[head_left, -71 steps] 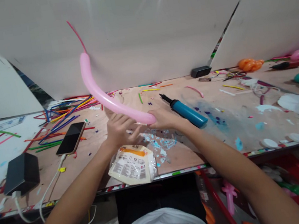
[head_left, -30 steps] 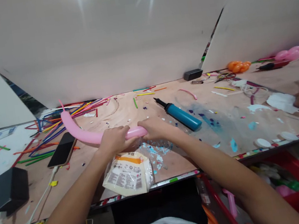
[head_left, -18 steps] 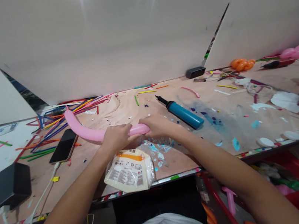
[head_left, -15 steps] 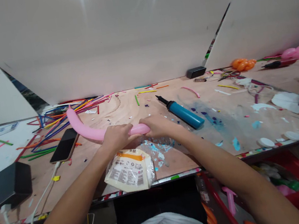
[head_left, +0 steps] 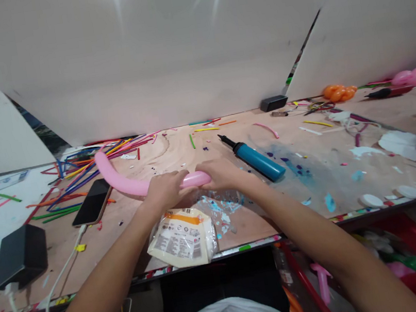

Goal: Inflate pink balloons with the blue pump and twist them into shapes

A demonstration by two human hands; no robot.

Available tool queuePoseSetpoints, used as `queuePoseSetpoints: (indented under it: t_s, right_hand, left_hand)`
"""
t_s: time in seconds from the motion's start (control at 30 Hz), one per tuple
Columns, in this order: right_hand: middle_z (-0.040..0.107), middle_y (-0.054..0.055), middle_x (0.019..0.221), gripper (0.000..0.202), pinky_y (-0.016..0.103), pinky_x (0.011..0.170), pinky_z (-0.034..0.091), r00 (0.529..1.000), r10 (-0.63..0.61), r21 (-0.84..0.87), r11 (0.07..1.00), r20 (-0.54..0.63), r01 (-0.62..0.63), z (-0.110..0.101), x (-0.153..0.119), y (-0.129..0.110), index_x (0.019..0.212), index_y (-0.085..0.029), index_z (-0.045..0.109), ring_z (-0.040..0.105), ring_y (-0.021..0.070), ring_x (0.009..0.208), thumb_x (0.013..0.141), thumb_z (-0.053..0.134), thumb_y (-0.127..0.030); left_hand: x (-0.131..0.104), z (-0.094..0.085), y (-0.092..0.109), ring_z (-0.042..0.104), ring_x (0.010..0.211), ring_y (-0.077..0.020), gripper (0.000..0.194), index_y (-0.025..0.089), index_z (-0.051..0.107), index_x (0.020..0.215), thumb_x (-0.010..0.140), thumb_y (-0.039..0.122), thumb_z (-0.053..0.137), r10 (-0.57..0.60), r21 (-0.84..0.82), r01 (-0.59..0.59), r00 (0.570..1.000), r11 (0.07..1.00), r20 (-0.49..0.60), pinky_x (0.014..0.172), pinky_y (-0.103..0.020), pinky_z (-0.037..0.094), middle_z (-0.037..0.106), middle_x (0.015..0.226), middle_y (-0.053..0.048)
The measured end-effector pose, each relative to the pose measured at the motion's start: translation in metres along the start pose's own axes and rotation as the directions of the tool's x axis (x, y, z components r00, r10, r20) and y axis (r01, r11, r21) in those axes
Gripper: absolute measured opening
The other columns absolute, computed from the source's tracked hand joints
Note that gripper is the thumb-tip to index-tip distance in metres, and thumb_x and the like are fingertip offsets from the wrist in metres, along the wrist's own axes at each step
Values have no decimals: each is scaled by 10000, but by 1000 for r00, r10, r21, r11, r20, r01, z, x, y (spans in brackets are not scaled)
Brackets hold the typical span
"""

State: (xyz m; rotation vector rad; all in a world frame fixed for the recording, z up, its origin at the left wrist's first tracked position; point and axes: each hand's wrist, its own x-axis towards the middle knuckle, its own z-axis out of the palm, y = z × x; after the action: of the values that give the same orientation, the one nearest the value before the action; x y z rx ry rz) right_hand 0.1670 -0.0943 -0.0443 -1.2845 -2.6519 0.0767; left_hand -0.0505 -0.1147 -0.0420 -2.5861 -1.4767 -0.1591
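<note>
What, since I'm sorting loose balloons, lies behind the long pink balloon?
Behind the far end of the pink balloon, thin coloured strips lie on the tabletop. Whatever its body covers can't be seen, and the left hand hides more.

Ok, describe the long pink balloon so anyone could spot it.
On the table, find the left hand and right hand. Both grip the long pink balloon, which curves leftward. Unlike the bunched pink balloons at far right, it is one smooth tube.
</note>
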Motion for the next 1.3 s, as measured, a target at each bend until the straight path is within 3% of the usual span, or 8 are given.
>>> queuePoseSetpoints:
  t_s: [0.2,0.33,0.6,0.73,0.97,1.13,1.2,1.3]
  right_hand:
    - [715,95,1008,304,298,733,375,994,75,-65,995,-75,-80,-14,-4,21,993,-190,650,629,252,939,812,621,-433]
    - [704,115,1064,456,323,781,387,999,-13,-31,999,-35,12,-11,-5,7,1128,-189,621,626,278,995,853,561,-548]
    - [691,117,1067,342,335,783,373,1000,-13,-47,999,2,13,-4,2,-10,1096,-173,631,620,270,973,897,540,-437]
    - [678,97,1059,346,353,870,347,991,-57,-58,997,-117,51,-3,5,-9,1142,-185,635,579,262,1012,883,576,-408]
    - [629,87,1119,251,414,1056,247,903,-152,-155,983,-402,97,8,3,-16,1096,-202,618,482,259,1102,858,585,-277]
    - [618,110,1202,326,477,1150,113,924,-99,-192,981,-369,28,12,6,-25,1159,-164,558,457,286,1170,833,551,-183]
    - [622,129,1203,404,506,1145,110,947,-51,-172,985,-318,-4,9,6,-26,1246,-145,521,474,305,1176,861,561,-260]
    - [631,166,1208,693,500,1084,229,979,24,-107,993,-203,-47,1,5,-28,1430,-108,370,517,336,1152,883,547,-496]
  left_hand:
    - [-2,-4,-4,668,974,-268,429,233,548,1245,927,510,466,-29,10,29,1000,1000,3,716,-338,435,702,1104,-65]
    - [-2,-1,-4,658,997,-271,389,235,566,1235,926,462,495,12,55,-11,999,998,-32,773,-348,439,693,1114,-77]
    - [0,1,-2,685,864,-256,262,202,645,1053,932,359,473,33,60,-35,999,998,40,699,-323,418,732,986,-94]
    - [0,-5,-7,672,784,-247,287,214,686,964,930,372,449,-15,16,15,999,1000,39,648,-310,380,731,858,-88]
    - [-1,-26,-17,562,600,-154,473,184,640,729,926,547,411,65,-398,6,985,917,163,573,-273,335,661,664,-24]
    - [0,-18,-13,620,696,-214,489,197,668,846,928,584,380,-70,-214,83,995,973,66,587,-296,331,709,786,-71]
    - [-1,-14,-11,657,799,-246,420,219,680,985,920,551,432,-94,-150,91,995,985,-13,633,-307,364,732,891,-80]
    - [-3,-12,-11,668,907,-248,315,259,647,1132,893,421,521,-83,-97,72,990,993,-117,711,-318,396,734,1016,-59]
